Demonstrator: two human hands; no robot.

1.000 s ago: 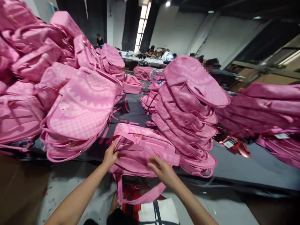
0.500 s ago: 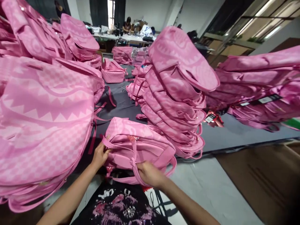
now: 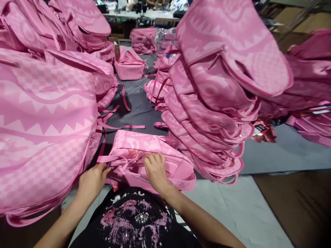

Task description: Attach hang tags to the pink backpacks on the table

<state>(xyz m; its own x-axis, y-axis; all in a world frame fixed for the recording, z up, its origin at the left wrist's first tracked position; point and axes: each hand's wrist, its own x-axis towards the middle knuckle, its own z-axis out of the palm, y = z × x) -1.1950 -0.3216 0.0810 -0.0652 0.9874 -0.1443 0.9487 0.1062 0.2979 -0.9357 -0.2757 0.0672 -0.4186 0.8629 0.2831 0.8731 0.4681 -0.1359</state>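
A pink patterned backpack [image 3: 144, 148] lies flat at the near edge of a dark grey table [image 3: 139, 110], right in front of me. My left hand [image 3: 92, 179] grips its left corner, by a pink strap. My right hand [image 3: 155, 169] rests on top of the bag near its zipper, fingers curled and pressed onto the fabric. Whether those fingers pinch anything is hidden.
Tall stacks of the same pink backpacks stand close on the left [image 3: 46, 120] and on the right [image 3: 214, 100], leaving a narrow strip of table between. More bags [image 3: 129, 65] lie farther back. Red tags [image 3: 262, 132] lie at the right. Grey floor lies below the table edge.
My view has moved closer and lower. My right hand went from the strap at the bag's near edge up onto its top. My left hand slid down the left corner.
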